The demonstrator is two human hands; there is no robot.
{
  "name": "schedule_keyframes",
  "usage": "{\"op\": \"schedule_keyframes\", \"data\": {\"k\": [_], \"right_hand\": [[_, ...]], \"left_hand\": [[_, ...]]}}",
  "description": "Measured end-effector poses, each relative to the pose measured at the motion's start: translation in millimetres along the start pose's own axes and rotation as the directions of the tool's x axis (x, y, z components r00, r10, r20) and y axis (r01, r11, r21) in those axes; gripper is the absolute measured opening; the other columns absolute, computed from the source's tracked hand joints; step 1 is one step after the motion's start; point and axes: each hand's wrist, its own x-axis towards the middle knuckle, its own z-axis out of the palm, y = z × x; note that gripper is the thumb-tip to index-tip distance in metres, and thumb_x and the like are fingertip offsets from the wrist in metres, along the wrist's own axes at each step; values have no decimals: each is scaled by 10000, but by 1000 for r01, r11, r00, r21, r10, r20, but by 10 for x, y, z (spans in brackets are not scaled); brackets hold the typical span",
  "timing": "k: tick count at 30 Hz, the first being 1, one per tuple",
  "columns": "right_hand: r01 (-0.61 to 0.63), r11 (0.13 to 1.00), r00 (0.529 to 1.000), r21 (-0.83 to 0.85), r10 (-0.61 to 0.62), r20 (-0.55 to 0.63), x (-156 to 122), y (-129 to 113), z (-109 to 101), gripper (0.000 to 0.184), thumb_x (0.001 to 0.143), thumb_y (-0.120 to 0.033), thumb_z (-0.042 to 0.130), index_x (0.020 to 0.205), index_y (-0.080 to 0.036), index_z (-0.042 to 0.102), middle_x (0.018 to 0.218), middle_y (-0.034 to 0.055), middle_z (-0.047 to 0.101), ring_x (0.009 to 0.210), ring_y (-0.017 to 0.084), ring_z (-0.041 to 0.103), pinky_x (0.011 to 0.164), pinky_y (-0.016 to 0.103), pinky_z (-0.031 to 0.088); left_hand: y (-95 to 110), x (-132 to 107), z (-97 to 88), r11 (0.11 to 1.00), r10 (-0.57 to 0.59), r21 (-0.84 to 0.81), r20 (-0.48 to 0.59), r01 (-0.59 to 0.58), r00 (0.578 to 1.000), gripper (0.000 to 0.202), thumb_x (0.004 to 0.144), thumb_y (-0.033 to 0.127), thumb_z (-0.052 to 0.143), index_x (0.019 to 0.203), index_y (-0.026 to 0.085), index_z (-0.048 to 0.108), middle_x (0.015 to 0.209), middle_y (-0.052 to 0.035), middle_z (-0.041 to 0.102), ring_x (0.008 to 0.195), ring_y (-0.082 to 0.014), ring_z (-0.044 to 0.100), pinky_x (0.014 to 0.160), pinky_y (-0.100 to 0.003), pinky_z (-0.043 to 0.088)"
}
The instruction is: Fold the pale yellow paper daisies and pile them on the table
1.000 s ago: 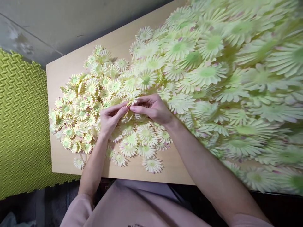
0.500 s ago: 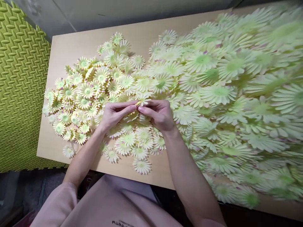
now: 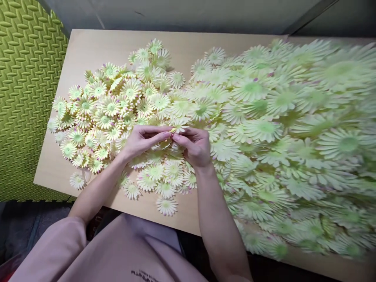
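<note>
Between my fingertips is an artificial flower head [image 3: 179, 124] with pale yellow-cream petals. My left hand [image 3: 143, 140] pinches it from the left, thumb and forefinger pressed together. From the right, my right hand [image 3: 196, 147] pinches the same flower head, and the two thumbs nearly meet just below it. The flower's underside is hidden by my fingers. Both hands are over the middle of the table, just above more loose flower heads [image 3: 155, 172].
Smaller flower heads with purple-tipped petals lie in a pile [image 3: 104, 113] on the left. A much larger pile [image 3: 264, 129] spreads over the right side. Beneath them is a light wooden table [image 3: 96, 45]. A green textured foam mat [image 3: 29, 105] stands at the left, and a grey wall [image 3: 188, 15] behind.
The view has tilted and shifted a little, so the table sits straighter. Both hands stay together, still pinching the flower head, with hardly any movement of the fingers.
</note>
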Motion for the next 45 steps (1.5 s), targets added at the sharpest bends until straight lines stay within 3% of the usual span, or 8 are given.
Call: {"op": "schedule_keyframes", "data": {"k": [6,11,17,23,32,37,41,45], "right_hand": [[62,992,998,-108,-59,34,-33,-26,25,182,765,-372,731,706,-203,699,660,-10,613,600,129,517,567,256,432],[87,979,996,-187,-82,35,-60,-17,56,169,781,-366,720,779,-197,722,713,-6,650,640,140,538,600,264,447],[110,970,994,-215,-112,2,-59,-19,85,174,788,-371,717,742,-204,705,695,-7,640,652,145,544,615,268,454],[124,963,991,-237,-131,-12,-57,17,88,166,794,-369,713,769,-205,710,692,-7,638,659,149,562,608,268,462],[138,959,990,-247,-133,37,-57,-40,111,138,807,-345,702,775,-211,709,732,-4,675,667,149,595,629,275,492],[128,968,992,-215,-130,3,-32,-30,96,136,779,-348,695,741,-217,699,699,-2,661,646,158,578,613,291,472],[52,998,989,25,-49,-138,13,-19,33,160,675,-376,700,646,-232,637,602,-13,569,546,147,497,529,292,411],[84,955,987,285,-39,-159,54,-116,-45,364,719,-507,610,546,-241,432,512,-27,358,462,136,341,479,304,356]], "left_hand": [[-39,-10,34,999,37,-34,-10,-37,999,269,733,345,808,964,208,784,921,-84,791,779,-162,738,713,-292,603],[-88,-5,42,982,153,124,-90,-141,984,197,817,367,721,831,173,754,784,-67,757,590,-95,636,519,-223,486],[-136,14,21,927,320,235,-83,-294,944,205,866,252,621,1044,185,698,948,-84,750,758,-132,691,589,-239,512],[-174,19,-28,740,521,487,21,-464,853,169,837,140,541,846,195,700,749,-23,718,629,-110,623,602,-257,483],[-195,6,11,725,537,514,-6,-458,844,135,863,276,610,815,190,701,695,-27,702,556,-96,584,540,-243,468],[-172,24,43,851,457,353,-137,-388,879,198,900,323,600,782,170,645,629,6,623,501,-61,515,460,-206,400],[-150,50,-10,948,308,173,-277,-268,910,225,905,396,607,796,199,609,661,13,578,511,-61,494,458,-214,417],[-129,76,-84,955,296,165,-435,-247,851,248,896,453,612,802,224,601,724,2,570,569,-75,498,487,-232,440]]}}
